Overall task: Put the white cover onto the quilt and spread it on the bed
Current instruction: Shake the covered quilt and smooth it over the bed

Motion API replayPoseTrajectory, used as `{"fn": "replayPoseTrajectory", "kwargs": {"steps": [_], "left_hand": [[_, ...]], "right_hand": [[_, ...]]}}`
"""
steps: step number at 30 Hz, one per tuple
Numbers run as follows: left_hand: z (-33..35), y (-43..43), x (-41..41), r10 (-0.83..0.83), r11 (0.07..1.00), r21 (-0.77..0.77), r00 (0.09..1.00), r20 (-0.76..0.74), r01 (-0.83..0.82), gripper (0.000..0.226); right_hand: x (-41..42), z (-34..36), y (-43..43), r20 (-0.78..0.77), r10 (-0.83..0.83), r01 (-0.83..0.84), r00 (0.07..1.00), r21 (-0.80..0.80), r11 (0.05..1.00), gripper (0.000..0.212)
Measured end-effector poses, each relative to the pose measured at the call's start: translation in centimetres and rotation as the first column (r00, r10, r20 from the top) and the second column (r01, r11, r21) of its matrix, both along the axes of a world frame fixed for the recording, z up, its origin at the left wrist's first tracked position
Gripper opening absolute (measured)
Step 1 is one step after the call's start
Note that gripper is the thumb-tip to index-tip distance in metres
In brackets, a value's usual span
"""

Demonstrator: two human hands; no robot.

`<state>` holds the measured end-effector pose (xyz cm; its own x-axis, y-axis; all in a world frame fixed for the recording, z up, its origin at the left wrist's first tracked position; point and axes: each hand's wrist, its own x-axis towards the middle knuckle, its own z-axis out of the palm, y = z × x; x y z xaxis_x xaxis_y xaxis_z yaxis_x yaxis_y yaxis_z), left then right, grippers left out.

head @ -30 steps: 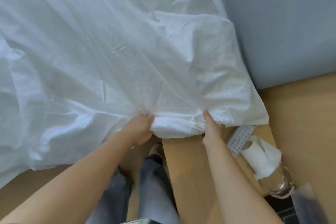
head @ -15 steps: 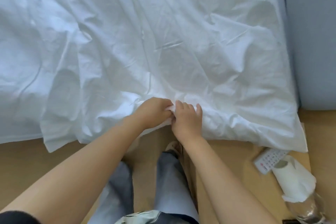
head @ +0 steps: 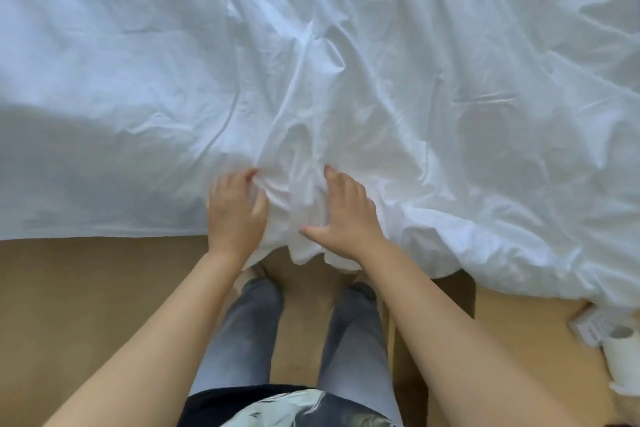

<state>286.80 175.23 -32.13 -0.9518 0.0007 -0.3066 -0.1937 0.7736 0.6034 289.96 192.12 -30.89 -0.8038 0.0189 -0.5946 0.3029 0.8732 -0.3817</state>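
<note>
**Both hands on the near hem: time to smooth it out**

The white cover (head: 415,114) lies across the bed (head: 86,211), rumpled, with its near edge bunched and hanging just over the side above the floor (head: 86,288). The left hand (head: 235,208) is down on that edge, its fingers (head: 242,180) curled into a fold and pinching cloth. The right hand (head: 343,215) sits just beside it, fingers straight and close together, thumb swung wide, palm pressing flat. Whether the quilt fills the cover right to this hem, I can't tell; it's all white on white.

How to play it from here, by my reading: use the pinch as the anchor and sweep the flat hand outward along the hem, so the creases fanning up from the hands run out. Pull evenly, low and toward the body, not upward, or the slack just piles back. Watch the right side, where the cover droops close to a paper roll (head: 620,357).
</note>
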Motion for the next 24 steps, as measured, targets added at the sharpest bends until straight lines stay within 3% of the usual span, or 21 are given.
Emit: {"fn": "replayPoseTrajectory", "kwargs": {"steps": [2, 3, 4, 5, 6, 7, 8, 9, 12, 15, 20, 24], "left_hand": [[-0.8, -3.9, -0.5, 0.293, 0.956, -0.048, 0.95, 0.113, -0.289, 0.056], [-1.3, -5.0, -0.9, 0.428, 0.903, -0.064, 0.876, 0.223, -0.426, 0.069], [-2.1, -5.6, -1.5, 0.543, 0.823, -0.059, 0.754, 0.369, -0.564, 0.08], [-2.6, -5.7, -2.3, 0.611, 0.7, -0.033, 0.573, 0.547, -0.714, 0.088], [-2.8, -5.3, -3.1, 0.578, 0.525, 0.018, 0.372, 0.727, -0.851, 0.089], [-3.1, -4.9, -3.6, 0.475, 0.35, 0.066, 0.238, 0.847, -0.934, 0.085], [-3.5, -4.6, -3.7, 0.424, 0.273, 0.12, 0.231, 0.876, -0.955, 0.077], [-3.8, -4.2, -3.7, 0.44, 0.293, 0.182, 0.301, 0.846, -0.939, 0.066], [-2.7, -4.5, -3.2, 0.549, 0.498, 0.299, 0.563, 0.618, -0.814, 0.036], [-1.3, -7.4, -2.4, 0.518, 0.64, 0.336, 0.711, 0.476, -0.691, 0.049], [2.3, -11.0, -2.5, 0.509, 0.635, 0.426, 0.763, 0.398, -0.645, 0.046], [3.6, -12.5, -3.3, 0.471, 0.581, 0.491, 0.76, 0.447, -0.649, 0.04]], "right_hand": [[-1.6, -0.6, -3.7, 0.009, -0.016, 0.015, 1.0, 0.051, 0.999, 0.109], [-2.3, -0.9, -5.2, 0.011, -0.03, 0.029, 0.999, 0.089, 0.996, 0.108], [-2.9, -1.3, -6.4, 0.004, -0.039, 0.038, 0.999, 0.129, 0.991, 0.106], [-3.3, -1.6, -7.3, -0.017, -0.052, 0.054, 0.998, 0.161, 0.986, 0.105], [-3.6, -1.8, -8.0, -0.04, -0.058, 0.064, 0.998, 0.187, 0.98, 0.104], [-3.8, -1.9, -8.5, -0.05, -0.059, 0.068, 0.997, 0.208, 0.976, 0.103], [-3.9, -2.0, -8.8, -0.048, -0.062, 0.072, 0.997, 0.223, 0.972, 0.103], [-4.0, -1.9, -9.1, -0.045, -0.068, 0.077, 0.997, 0.234, 0.969, 0.101], [-4.0, -1.6, -9.6, -0.138, -0.034, 0.071, 0.99, 0.272, 0.96, 0.096], [-3.8, -1.3, -11.1, -0.411, 0.051, 0.036, 0.91, 0.202, 0.979, 0.081], [-4.5, -0.2, -15.9, -0.467, 0.306, -0.285, 0.83, 0.117, 0.951, 0.074], [-6.3, 0.9, -17.1, -0.465, 0.342, -0.302, 0.816, 0.161, 0.94, 0.057]]}}
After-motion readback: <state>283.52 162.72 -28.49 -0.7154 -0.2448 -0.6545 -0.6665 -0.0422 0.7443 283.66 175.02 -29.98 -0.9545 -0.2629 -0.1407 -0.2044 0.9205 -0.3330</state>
